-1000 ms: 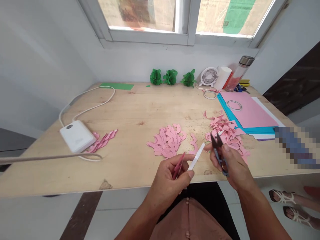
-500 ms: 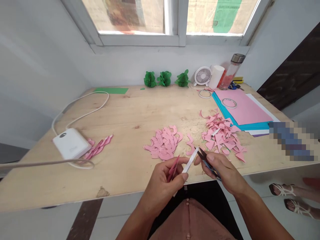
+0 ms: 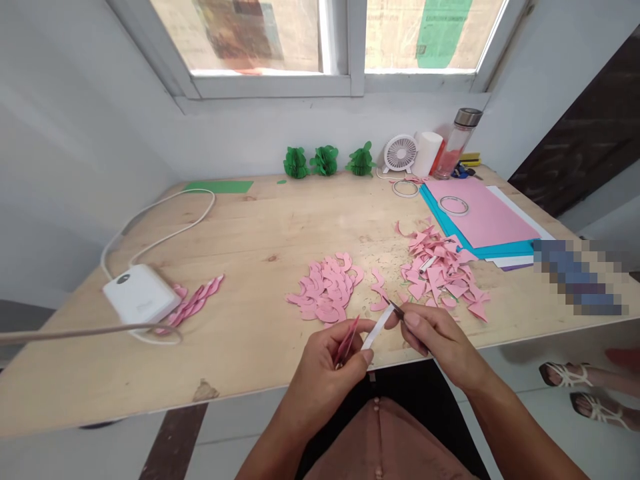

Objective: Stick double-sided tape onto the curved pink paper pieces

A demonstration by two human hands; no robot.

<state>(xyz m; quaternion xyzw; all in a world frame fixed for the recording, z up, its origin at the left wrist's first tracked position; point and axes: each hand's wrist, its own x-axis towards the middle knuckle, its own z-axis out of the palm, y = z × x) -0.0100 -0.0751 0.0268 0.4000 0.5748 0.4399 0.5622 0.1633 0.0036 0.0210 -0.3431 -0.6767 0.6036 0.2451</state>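
Observation:
My left hand (image 3: 323, 367) pinches a narrow white strip (image 3: 379, 327) between thumb and fingers; it looks like paper or tape. A folded pink paper piece (image 3: 347, 341) is also tucked in that hand. Scissors (image 3: 397, 309) with dark blades are in my right hand (image 3: 443, 343), the blades nearly together at the strip's upper end. Their handles are mostly hidden by my fingers. Just beyond my hands lies a heap of curved pink paper cut-outs (image 3: 325, 290), with a few wavy pieces (image 3: 379, 290) beside it. Pink paper scraps (image 3: 437, 270) are piled farther right.
A white box-shaped device (image 3: 140, 297) with a cable sits at left, next to stacked pink strips (image 3: 197, 297). Green paper ornaments (image 3: 324, 161), a small fan (image 3: 401, 154) and a bottle (image 3: 457, 143) line the wall. Coloured sheets (image 3: 480, 213) with a tape roll (image 3: 454, 205) lie right.
The scissor blades have come together at the white strip's upper end, where they stood apart before. The camera view has shifted slightly.

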